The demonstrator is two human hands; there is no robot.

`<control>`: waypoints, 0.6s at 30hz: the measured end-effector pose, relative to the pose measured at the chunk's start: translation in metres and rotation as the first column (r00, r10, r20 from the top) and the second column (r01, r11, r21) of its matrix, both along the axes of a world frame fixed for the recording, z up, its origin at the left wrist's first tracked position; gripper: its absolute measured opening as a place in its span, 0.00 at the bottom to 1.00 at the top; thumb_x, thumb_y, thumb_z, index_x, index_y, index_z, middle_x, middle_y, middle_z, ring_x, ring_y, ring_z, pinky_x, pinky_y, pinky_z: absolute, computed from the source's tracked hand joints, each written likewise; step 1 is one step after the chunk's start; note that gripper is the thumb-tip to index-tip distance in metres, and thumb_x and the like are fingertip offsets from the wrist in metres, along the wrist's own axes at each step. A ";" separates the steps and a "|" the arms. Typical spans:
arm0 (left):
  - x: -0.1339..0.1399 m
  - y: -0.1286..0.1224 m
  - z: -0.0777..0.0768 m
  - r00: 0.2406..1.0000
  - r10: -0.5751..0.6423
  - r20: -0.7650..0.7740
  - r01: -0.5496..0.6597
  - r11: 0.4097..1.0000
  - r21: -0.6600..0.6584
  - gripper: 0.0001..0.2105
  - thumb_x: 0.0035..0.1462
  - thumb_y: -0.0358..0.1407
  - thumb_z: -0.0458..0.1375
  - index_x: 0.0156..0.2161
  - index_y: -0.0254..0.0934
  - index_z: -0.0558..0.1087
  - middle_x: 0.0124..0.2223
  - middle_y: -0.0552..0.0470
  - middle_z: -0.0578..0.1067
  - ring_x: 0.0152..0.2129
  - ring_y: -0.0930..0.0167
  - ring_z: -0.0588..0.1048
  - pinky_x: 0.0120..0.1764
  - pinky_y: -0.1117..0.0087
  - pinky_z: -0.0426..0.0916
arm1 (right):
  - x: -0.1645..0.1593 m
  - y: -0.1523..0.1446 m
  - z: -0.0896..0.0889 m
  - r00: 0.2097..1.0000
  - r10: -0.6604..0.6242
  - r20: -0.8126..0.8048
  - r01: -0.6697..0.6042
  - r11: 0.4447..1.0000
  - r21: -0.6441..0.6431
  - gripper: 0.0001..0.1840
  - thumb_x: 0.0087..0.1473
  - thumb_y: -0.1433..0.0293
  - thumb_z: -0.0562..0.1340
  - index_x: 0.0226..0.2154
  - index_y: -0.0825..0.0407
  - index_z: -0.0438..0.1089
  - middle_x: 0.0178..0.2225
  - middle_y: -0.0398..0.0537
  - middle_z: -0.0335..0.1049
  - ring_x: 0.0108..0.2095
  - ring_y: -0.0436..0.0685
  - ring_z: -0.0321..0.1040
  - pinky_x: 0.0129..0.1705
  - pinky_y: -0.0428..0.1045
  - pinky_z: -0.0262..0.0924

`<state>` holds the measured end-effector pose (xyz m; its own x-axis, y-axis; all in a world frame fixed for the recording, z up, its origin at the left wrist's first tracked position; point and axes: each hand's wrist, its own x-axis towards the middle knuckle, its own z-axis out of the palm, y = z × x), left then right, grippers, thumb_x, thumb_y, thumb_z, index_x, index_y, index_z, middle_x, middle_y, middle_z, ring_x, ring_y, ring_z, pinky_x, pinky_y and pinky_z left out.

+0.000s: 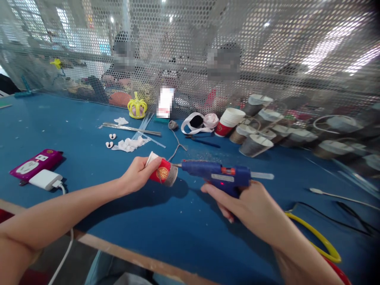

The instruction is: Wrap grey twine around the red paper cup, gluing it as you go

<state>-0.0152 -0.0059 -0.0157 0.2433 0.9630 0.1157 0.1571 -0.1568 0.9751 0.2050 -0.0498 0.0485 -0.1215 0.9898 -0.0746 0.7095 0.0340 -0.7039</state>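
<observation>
My left hand [139, 173] grips a red and white paper cup [158, 169] tilted on its side, its base pointing right. Grey yarn [171, 176] is wound round the base end, and a strand runs back to a small grey ball of yarn [173, 125]. In my right hand [243, 202] is a blue hot glue gun [202, 169], its fingers wrapped round the handle. The metal nozzle points left and meets or nearly meets the cup's base edge. A clear glue stick [263, 175] sticks out of the gun's rear, and a small red light glows on its side.
A stack of paper cups [233, 116] and several yarn-wrapped cups [255, 145] stand at the back right. White scraps [130, 144], metal rods [130, 129] and a yellow crown-like piece [137, 107] lie behind the cup. A power bank [46, 179] is at left; yellow-handled scissors or pliers [314, 233] at right.
</observation>
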 end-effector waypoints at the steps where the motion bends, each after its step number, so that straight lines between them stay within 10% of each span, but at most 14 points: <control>1: 0.000 0.000 0.000 1.000 0.012 -0.002 -0.012 1.000 0.009 0.20 0.53 0.48 0.47 0.24 0.31 0.65 0.20 0.56 0.58 0.17 0.78 0.54 0.20 0.77 0.50 | 0.001 0.002 0.000 0.998 0.009 -0.063 -0.010 1.000 -0.015 0.17 0.45 0.57 0.58 0.17 0.51 0.63 0.08 0.37 0.58 0.11 0.48 0.57 0.18 0.44 0.57; 9: -0.001 0.000 0.001 1.000 0.008 -0.006 -0.008 0.994 0.114 0.20 0.54 0.46 0.46 0.20 0.32 0.62 0.18 0.58 0.56 0.17 0.79 0.52 0.19 0.77 0.50 | 0.013 0.026 -0.007 0.842 -0.156 -0.517 0.133 0.988 -0.082 0.13 0.37 0.61 0.66 0.21 0.54 0.68 0.19 0.41 0.66 0.19 0.45 0.60 0.21 0.42 0.56; 18: -0.002 0.001 0.000 1.000 0.020 -0.017 -0.017 0.988 0.156 0.20 0.55 0.46 0.45 0.19 0.33 0.58 0.18 0.58 0.54 0.16 0.79 0.51 0.18 0.77 0.47 | 0.033 0.076 -0.025 0.866 -0.272 -0.419 0.253 0.962 -0.102 0.11 0.37 0.65 0.65 0.21 0.53 0.65 0.18 0.40 0.62 0.16 0.46 0.56 0.18 0.44 0.55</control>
